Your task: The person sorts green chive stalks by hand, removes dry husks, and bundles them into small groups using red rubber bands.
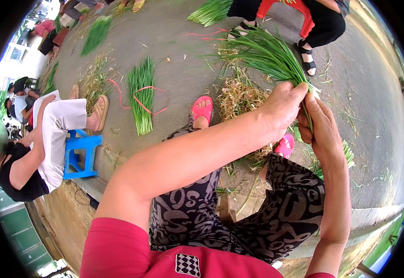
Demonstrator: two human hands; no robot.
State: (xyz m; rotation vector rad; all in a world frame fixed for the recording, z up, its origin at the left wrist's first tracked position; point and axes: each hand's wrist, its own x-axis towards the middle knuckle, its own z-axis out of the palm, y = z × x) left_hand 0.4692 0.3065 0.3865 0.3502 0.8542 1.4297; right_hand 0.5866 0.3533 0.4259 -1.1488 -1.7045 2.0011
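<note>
My left hand (283, 104) is closed around the lower part of a bunch of long green garlic chives (268, 52), whose leaves fan out to the upper left. Touching it on the right, my right hand (322, 121) pinches a few stems (307, 114) between thumb and fingers near the pale stem ends. Below the leaves lies a heap of dry, straw-coloured trimmings (240, 97) between my feet. To the left, a neat bundle of chives (141, 100) rests on the pavement with a pink tie strip (136, 95) looped over it. More cut stems (348, 154) show partly behind my right forearm.
A person in white trousers (63, 111) sits at left by a blue plastic stool (82, 153). Opposite, a person in black sandals (307, 59) sits on a red stool (306, 21). Other chive bundles (97, 34) and scattered trimmings (96, 74) lie on the pavement (174, 69).
</note>
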